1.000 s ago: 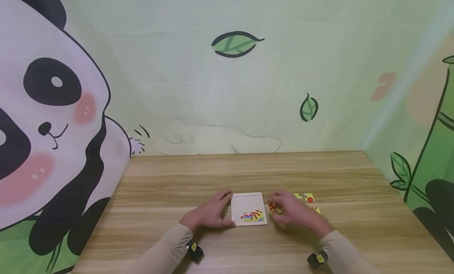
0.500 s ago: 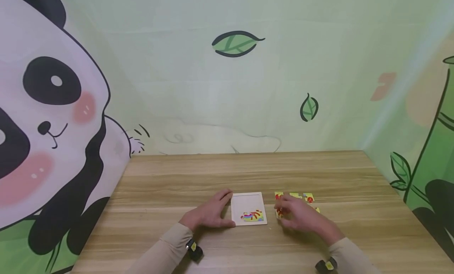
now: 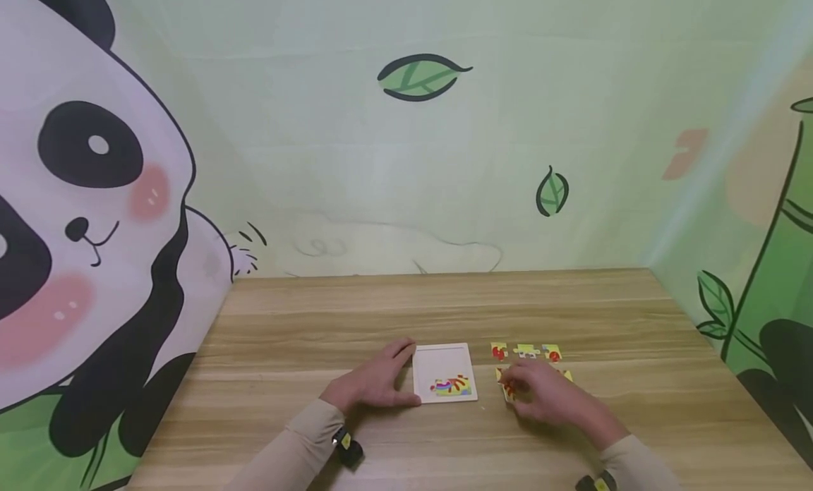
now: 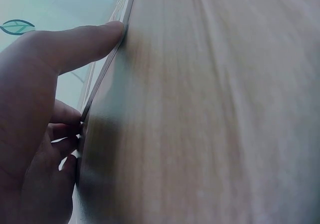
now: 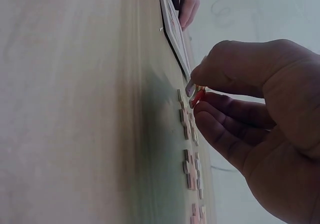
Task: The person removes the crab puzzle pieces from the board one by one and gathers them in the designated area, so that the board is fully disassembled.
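Note:
A white square puzzle tray (image 3: 441,364) lies on the table, with joined yellow, red and blue pieces (image 3: 459,386) in its lower right part. My left hand (image 3: 376,379) rests against the tray's left side, thumb at the near corner and fingers at the far one. In the left wrist view, the thumb (image 4: 95,41) touches the tray's edge. To the right of the tray, my right hand (image 3: 545,393) pinches a red and yellow puzzle piece (image 5: 199,96) between thumb and fingertips, low over the front row of pieces. That hand hides part of this row.
Behind the right hand, three loose pieces form a back row: a left piece (image 3: 499,350), a middle piece (image 3: 526,351) and a right piece (image 3: 552,353). Another piece (image 3: 567,374) peeks out beyond the knuckles. A printed fabric wall (image 3: 356,159) borders the wooden table (image 3: 305,314).
My right hand has moved rightward from beside the tray's right edge to the front row of pieces, uncovering the back row's left piece. The left hand and tray stay in place.

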